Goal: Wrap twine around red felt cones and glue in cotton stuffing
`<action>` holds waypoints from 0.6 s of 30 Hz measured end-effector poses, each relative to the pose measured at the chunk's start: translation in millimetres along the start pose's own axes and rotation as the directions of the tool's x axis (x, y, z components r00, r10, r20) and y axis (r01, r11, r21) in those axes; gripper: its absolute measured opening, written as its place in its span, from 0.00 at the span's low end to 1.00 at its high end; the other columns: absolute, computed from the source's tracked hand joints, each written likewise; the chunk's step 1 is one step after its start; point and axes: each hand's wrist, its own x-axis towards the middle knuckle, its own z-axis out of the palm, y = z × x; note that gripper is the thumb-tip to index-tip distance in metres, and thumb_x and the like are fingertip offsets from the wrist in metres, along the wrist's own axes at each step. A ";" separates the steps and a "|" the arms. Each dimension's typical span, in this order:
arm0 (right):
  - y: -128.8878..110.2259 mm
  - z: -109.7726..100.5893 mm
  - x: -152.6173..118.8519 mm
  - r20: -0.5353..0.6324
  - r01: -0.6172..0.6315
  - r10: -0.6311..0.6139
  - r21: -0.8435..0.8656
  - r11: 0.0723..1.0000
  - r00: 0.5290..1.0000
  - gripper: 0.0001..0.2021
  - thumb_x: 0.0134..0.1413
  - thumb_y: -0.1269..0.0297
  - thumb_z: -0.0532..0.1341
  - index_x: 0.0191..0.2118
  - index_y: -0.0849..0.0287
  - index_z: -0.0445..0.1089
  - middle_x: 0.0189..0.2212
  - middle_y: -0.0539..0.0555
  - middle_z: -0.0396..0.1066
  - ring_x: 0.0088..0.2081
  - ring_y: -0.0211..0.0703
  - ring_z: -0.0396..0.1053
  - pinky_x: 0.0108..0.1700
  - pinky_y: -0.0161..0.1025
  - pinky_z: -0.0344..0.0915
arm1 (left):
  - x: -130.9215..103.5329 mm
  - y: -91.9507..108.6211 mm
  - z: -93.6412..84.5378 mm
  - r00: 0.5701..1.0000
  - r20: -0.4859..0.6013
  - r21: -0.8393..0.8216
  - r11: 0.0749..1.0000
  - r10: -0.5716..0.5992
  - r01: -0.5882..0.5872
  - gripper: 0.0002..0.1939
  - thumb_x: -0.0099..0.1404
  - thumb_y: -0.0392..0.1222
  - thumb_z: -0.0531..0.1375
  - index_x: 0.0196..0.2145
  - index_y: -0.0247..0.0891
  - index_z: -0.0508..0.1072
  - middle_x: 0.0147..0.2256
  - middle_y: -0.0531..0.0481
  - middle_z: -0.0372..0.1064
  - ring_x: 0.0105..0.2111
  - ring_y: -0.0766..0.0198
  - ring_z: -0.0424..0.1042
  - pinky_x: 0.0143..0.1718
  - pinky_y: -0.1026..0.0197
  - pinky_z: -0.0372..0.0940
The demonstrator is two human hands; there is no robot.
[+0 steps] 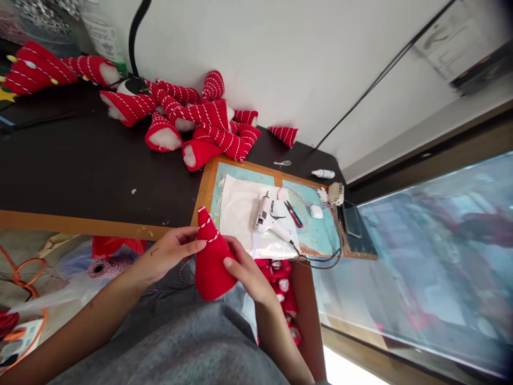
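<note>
Dark table (80, 166), finished striped cones (200, 123) piled upper center. Left hand (170, 251) and right hand (246, 272) each closed on red felt cone (210, 262), lower center; twine wraps only its tip, body bare.

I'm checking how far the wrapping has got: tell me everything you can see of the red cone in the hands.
The red cone looks like soft felt or fabric, plain red over its wide lower part. Red-and-white twisted cord winds around only its narrow tip, which points up and away towards the desk edge. The left hand grips its left side, fingers reaching the cord-wound part; the right hand holds its right side, thumb pressed on the red body. It is held above the person's lap, not resting on the desk.
</note>
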 end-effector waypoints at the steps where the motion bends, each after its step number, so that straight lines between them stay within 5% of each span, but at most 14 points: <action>1: -2.4 1.5 -1.4 -0.048 0.034 -0.037 -0.062 0.997 0.998 0.30 0.55 0.45 0.73 0.59 0.51 0.71 0.54 0.55 0.75 0.53 0.50 0.72 0.57 0.44 0.66 | -0.1 1.2 -0.9 0.999 -0.033 0.002 1.000 0.006 -0.006 0.28 0.53 0.63 0.77 0.42 0.39 0.86 0.38 0.44 0.82 0.34 0.59 0.75 0.33 0.64 0.68; 3: -4.9 4.0 -1.4 -0.097 0.041 -0.049 -0.081 0.996 0.994 0.29 0.50 0.48 0.77 0.55 0.51 0.72 0.50 0.53 0.75 0.49 0.48 0.72 0.53 0.41 0.67 | -0.4 2.9 -2.9 0.998 -0.065 -0.009 1.000 0.012 -0.013 0.29 0.51 0.63 0.78 0.42 0.38 0.85 0.35 0.44 0.81 0.33 0.60 0.74 0.32 0.65 0.67; 9: 3.9 8.8 13.7 -0.139 0.044 -0.012 0.233 0.971 0.990 0.24 0.49 0.43 0.77 0.44 0.54 0.77 0.37 0.48 0.76 0.34 0.38 0.69 0.38 0.33 0.63 | -0.9 -1.3 -3.9 0.999 -0.006 -0.071 0.997 -0.038 0.038 0.40 0.50 0.67 0.77 0.52 0.36 0.82 0.39 0.41 0.81 0.29 0.63 0.71 0.26 0.66 0.64; 12: 6.1 10.1 18.9 -0.157 0.082 -0.035 0.301 0.950 0.987 0.24 0.49 0.43 0.77 0.46 0.54 0.79 0.38 0.50 0.79 0.36 0.40 0.72 0.40 0.34 0.66 | -0.7 -1.0 -1.6 1.000 0.015 -0.059 0.998 -0.013 0.014 0.39 0.52 0.66 0.77 0.53 0.37 0.82 0.42 0.40 0.81 0.33 0.59 0.75 0.29 0.64 0.67; 18: 8.8 8.5 25.2 -0.009 -0.039 0.044 0.325 0.945 0.999 0.30 0.48 0.32 0.71 0.42 0.56 0.82 0.36 0.54 0.82 0.37 0.51 0.77 0.45 0.45 0.73 | 4.9 2.5 1.7 0.996 0.082 -0.122 0.992 0.030 -0.020 0.36 0.52 0.68 0.76 0.49 0.38 0.84 0.43 0.40 0.82 0.39 0.53 0.80 0.41 0.58 0.73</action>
